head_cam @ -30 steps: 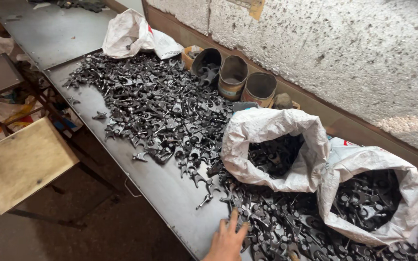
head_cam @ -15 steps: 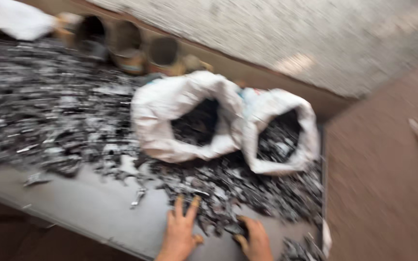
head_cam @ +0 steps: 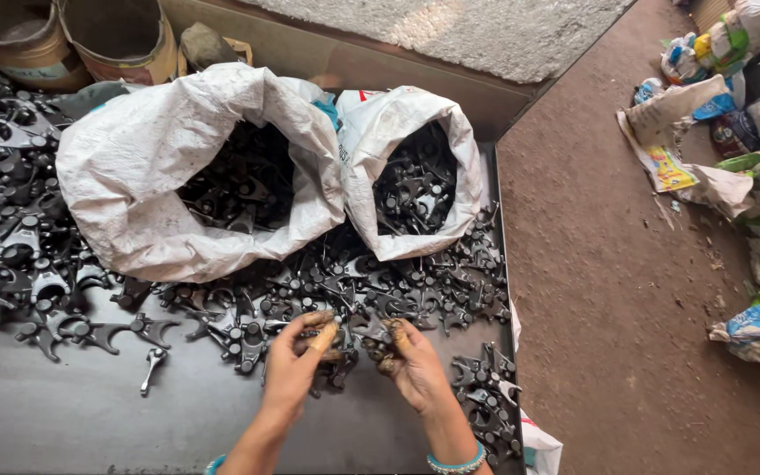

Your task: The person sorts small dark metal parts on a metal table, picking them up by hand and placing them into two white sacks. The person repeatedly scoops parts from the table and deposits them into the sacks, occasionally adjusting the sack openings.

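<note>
Dark steel bench (head_cam: pixel 63 413) fills the lower left, its far part buried under black forked metal parts (head_cam: pixel 310 286). Two white woven sacks lie on it with mouths rolled open: big sack (head_cam: pixel 134 176) left, small sack (head_cam: pixel 450 149) right, touching each other, both holding more of the same parts. Brown tubs (head_cam: pixel 125 40) stand behind against the wall. Dirt floor (head_cam: pixel 609 264) to the right, with crumpled bags (head_cam: pixel 749 149) along its edge. Left hand (head_cam: pixel 292 365) and right hand (head_cam: pixel 411 361) meet at the near edge of the heap, both grimy, fingers curled down into the parts; each looks closed on a dark piece, though which piece is hard to separate from the pile beneath. Judged step: picking single parts out of the heap, probably sorting. Next move would call for lifting one part free without snagging its forks on neighbours. Hidden: sack bottoms, fingertips under metal, the bench's left end cut off by the frame. Loose part (head_cam: pixel 153 365) lies apart on bare bench.
</note>
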